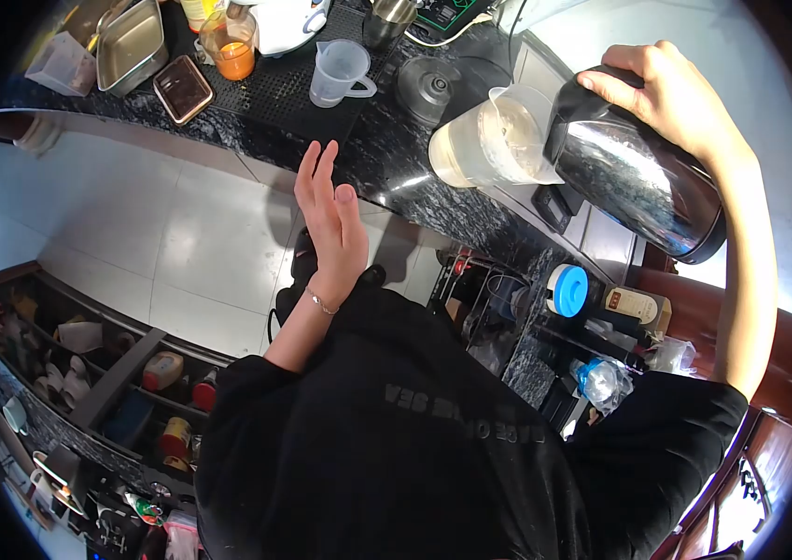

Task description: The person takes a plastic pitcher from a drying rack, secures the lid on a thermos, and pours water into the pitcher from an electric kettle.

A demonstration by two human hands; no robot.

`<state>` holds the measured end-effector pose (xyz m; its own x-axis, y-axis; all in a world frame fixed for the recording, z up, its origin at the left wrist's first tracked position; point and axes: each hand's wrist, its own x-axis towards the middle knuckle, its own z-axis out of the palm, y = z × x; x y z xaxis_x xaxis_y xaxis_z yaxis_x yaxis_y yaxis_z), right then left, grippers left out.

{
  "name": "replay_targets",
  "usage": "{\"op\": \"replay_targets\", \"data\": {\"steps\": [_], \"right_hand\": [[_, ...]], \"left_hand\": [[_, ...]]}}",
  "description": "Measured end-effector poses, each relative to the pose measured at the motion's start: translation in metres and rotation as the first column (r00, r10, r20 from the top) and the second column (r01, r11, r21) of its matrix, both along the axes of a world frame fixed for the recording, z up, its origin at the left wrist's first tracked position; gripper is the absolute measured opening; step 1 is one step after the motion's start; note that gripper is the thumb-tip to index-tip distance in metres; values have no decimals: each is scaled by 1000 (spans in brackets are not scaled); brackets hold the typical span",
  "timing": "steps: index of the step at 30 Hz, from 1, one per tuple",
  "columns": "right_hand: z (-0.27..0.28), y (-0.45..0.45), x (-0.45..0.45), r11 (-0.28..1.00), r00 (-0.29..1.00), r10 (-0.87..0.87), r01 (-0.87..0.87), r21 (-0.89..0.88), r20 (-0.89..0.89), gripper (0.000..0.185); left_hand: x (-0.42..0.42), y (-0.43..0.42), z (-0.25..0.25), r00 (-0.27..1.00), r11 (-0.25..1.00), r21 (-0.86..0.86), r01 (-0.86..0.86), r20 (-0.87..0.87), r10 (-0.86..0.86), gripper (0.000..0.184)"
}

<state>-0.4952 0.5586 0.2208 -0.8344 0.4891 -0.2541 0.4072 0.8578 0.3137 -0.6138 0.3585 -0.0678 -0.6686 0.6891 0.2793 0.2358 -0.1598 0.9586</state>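
Note:
My right hand [671, 89] is wrapped round the handle of a shiny dark kettle [638, 173]. The kettle is tilted, its spout end at the rim of a large translucent pitcher [489, 140] on the dark marble counter. Something pale shows inside the pitcher; whether liquid is flowing cannot be made out. In front of the counter my left hand [332, 219] is raised with its fingers stretched out, touching nothing. A small clear measuring cup [340, 73] stands beyond it, and a round transparent lid [429, 86] lies between that cup and the pitcher.
On the counter's left are a metal tray [132, 47], a dark phone-like rectangle [183, 90] and a glass of orange liquid [235, 58]. A metal cup [386, 23] and a green-lit scale [447, 11] sit at the back. A blue-lidded jar [567, 290] is at right; open drawers [125, 383] lie lower left.

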Motion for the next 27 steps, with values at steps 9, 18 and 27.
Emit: {"op": "replay_targets", "data": {"steps": [9,18,27], "right_hand": [[-12,-16,-3,991,995,94,-92,92,-20,42],[-15,-30,2,965,976,205,-213,151,69,46],[-15,-12,15,997,984,67,-59,52,-168,44]], "left_hand": [[-2,-1,-3,999,1000,-7,1,-51,-2,41],[1,4,4,997,998,-37,45,-62,-48,42],[-6,8,1,989,996,-40,79,-118,-83,41]]}}
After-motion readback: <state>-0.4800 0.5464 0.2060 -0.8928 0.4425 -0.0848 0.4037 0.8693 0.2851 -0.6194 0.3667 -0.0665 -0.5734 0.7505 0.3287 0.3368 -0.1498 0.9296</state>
